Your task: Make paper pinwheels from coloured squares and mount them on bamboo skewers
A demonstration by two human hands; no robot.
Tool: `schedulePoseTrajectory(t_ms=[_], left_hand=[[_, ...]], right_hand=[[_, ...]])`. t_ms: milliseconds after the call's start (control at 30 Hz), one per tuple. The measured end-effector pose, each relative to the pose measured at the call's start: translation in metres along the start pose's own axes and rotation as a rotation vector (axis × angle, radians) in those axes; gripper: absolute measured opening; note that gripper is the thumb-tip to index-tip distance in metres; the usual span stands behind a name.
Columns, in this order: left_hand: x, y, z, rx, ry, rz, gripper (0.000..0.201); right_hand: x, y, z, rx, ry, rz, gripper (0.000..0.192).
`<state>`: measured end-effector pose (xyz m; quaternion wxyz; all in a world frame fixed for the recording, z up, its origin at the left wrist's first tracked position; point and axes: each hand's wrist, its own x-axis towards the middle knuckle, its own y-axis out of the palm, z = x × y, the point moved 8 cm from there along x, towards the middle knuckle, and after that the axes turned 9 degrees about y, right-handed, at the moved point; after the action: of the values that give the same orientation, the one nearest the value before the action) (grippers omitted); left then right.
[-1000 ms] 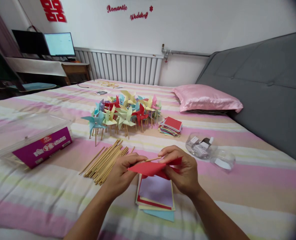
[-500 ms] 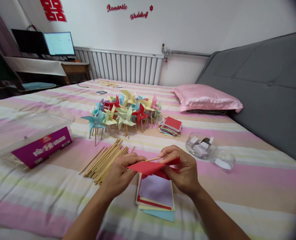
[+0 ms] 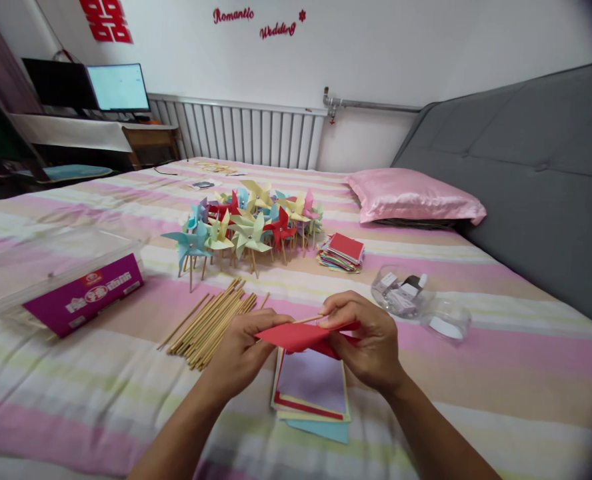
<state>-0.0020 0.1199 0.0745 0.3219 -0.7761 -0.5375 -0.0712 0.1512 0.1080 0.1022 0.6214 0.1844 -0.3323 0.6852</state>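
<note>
A red paper pinwheel (image 3: 296,336), its blades partly folded, is held up between both hands. My left hand (image 3: 243,347) pinches its left corner between thumb and fingers. Gathered at its right side are the fingers of my right hand (image 3: 369,340), closed on the paper. A thin wooden stick (image 3: 309,319) shows along the paper's upper edge and reaches my right fingers; its ends are hidden. Under the hands lies a stack of square paper sheets (image 3: 313,383), lilac on top. Left of my left hand is a bundle of wooden sticks (image 3: 209,327).
Several finished pinwheels (image 3: 251,227) stand beyond the hands, beside a second paper stack (image 3: 343,249). A clear round container (image 3: 401,293) with small packets and its lid (image 3: 446,321) lie right. A purple-labelled plastic box (image 3: 89,293) sits left. A pink pillow (image 3: 413,193) rests by the headboard.
The right-hand part of the red paper is pressed lower under my right fingers. Both hands keep nearly the same place.
</note>
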Motion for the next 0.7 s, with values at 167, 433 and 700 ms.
schedulePoseTrajectory(t_ms=[167, 433, 700], left_hand=[[-0.0002, 0.0009, 0.0015, -0.015, -0.027, 0.003, 0.023], [0.0000, 0.0020, 0.0002, -0.032, -0.031, 0.011, 0.024], [0.0011, 0.0039, -0.0012, -0.033, -0.025, 0.031, 0.025]], right_hand=[[0.0000, -0.0002, 0.0002, -0.019, -0.002, -0.001, 0.010], [0.0001, 0.0003, 0.0005, -0.014, -0.011, -0.003, 0.013], [0.0003, -0.0004, 0.0009, -0.018, -0.021, -0.014, 0.014]])
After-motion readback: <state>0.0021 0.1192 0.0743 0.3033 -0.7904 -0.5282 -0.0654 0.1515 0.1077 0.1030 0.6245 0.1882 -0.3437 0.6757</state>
